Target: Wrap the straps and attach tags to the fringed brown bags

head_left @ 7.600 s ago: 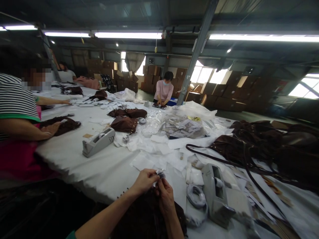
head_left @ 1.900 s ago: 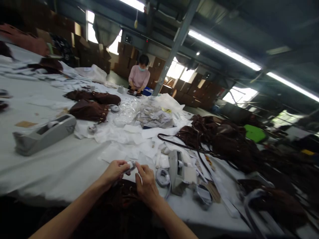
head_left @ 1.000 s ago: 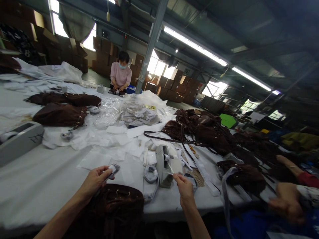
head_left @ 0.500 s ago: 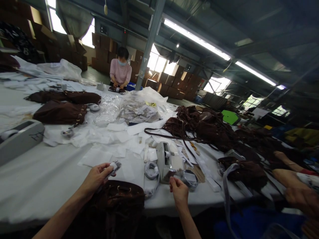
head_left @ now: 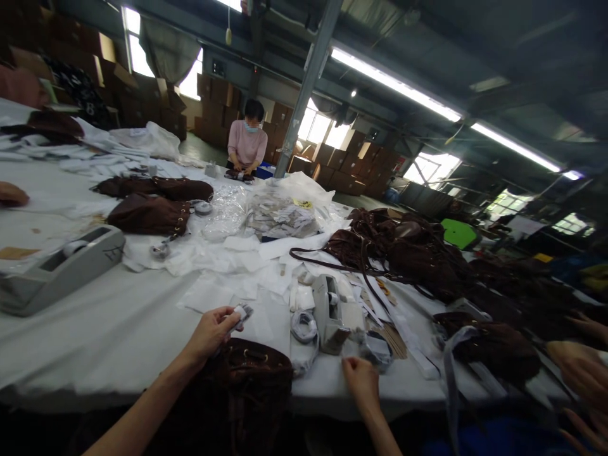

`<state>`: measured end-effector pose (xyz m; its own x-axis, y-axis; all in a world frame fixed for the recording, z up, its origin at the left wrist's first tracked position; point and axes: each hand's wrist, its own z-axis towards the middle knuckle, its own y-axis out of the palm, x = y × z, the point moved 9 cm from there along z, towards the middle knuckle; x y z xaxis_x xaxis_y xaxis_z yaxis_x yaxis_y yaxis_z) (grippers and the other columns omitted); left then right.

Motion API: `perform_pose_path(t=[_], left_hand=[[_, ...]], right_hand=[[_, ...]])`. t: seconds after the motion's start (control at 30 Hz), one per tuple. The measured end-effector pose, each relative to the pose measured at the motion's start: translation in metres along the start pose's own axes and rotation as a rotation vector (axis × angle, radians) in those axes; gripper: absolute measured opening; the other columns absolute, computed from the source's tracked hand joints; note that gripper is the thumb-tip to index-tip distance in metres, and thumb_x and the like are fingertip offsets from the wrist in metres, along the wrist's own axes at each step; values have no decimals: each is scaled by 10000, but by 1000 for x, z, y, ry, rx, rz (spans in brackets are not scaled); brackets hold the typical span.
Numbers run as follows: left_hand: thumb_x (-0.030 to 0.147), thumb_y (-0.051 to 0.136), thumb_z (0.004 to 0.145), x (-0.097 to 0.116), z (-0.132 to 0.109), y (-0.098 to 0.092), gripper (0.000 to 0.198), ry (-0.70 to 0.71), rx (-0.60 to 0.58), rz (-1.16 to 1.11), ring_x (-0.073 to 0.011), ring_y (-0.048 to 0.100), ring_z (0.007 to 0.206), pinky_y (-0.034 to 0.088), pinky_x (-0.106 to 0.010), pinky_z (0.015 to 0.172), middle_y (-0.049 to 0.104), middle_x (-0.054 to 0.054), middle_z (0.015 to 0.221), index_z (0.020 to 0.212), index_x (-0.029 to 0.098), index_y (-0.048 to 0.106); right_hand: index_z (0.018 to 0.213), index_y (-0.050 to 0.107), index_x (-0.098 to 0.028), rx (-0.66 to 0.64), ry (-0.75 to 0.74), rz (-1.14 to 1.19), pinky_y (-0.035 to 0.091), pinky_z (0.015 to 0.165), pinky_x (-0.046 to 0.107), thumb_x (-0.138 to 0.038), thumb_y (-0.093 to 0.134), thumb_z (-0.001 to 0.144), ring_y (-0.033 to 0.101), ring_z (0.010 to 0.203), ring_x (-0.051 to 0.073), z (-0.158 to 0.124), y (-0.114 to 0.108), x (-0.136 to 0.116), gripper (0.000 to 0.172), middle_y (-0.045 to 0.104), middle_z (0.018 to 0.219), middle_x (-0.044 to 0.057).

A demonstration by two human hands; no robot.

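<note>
R hand (head_left: pixel 361 381) has dropped to table edge since earlier frame, now well apart from L hand (head_left: pixel 209 334). L hand is clenched round small white tag (head_left: pixel 242 313) w/ grey bit at its tip, held just above brown suede bag (head_left: pixel 244 380). Bag sits at table edge btwn the hands, gold-tone eyelets showing. R hand's fingers curl downward, back of hand to camera; can't tell if it's pinching anything. Nearest it: grey tape dispenser (head_left: pixel 332 315), w/ coil of white cord (head_left: pixel 304 327) just beside, on its L. White-covered table (head_left: pixel 95 335) carries loose white paper, plus bag of paper tags (head_left: pixel 282 216) further off. Pile of brown bags (head_left: pixel 403 250) lies to R. Co-worker's hand (head_left: pixel 582 373) at far R edge, separate. Person in pink top (head_left: pixel 247 142) sits across table, hands down at work.
</note>
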<state>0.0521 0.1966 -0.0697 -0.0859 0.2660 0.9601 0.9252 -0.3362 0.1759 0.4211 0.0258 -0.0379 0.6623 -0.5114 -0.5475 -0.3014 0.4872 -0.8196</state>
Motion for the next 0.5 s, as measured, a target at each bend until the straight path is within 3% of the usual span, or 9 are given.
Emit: perform_pose_path(t=[0.1,0.17,0.37,0.43,0.5], left_hand=[[559,641,684,2,0,3,488,22,-15,32,-56,367,390,253,-199,400,665,-38,678,886,115,659],[551,628,700,5,0,9,479,52,-40,63,-60,371,402,256,-199,405,655,-36,673,886,111,669],[522,604,739,13,-1,18,468,136,-67,122,-83,416,462,287,-198,433,628,-32,640,920,98,685],[489,603,758,16,-3,14,437,168,-39,130,-92,443,487,315,-202,449,637,-39,667,933,97,683],[454,609,769,20,-6,10,408,205,-12,129,-111,490,532,363,-211,490,648,-46,690,945,93,681]], right_hand=[[597,698,-223,-40,28,50,440,576,327,-463,543,657,635,619,273,-18,-10,-1,292,693,606,77],[709,716,-206,-112,-19,138,456,601,317,-501,574,682,633,644,258,-30,-9,-28,329,698,655,71],[806,680,-176,-519,-404,494,461,612,243,-469,574,817,598,662,177,-75,35,-193,312,669,721,39],[813,677,-169,-595,-472,545,454,610,230,-450,562,836,583,655,159,-84,54,-232,304,656,716,27],[789,676,-159,-619,-483,559,438,582,222,-460,549,838,558,619,145,-85,74,-252,331,634,675,18]])
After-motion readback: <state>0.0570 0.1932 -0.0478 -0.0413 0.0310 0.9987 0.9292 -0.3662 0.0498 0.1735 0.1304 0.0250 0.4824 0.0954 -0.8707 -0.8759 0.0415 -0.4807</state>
